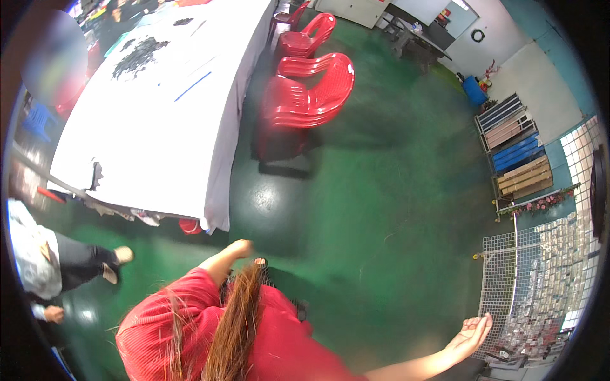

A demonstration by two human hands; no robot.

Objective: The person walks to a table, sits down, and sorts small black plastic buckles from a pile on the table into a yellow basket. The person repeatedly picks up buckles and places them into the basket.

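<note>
Right hand (469, 333) out to the right, fingers apart and loosely curled, nothing in it, fingertips overlapping the lower left edge of the wire grid panel (498, 270) in view; can't tell if they touch. Panel's long axis runs roughly up-down in view, left of the rows of small clear packs (551, 279). Left hand (239, 248) is in front of the body, below the near right corner of the white-covered worktop (171, 136), whose long axis runs up and slightly right; fingers look curled, can't tell if clamped on anything.
</note>
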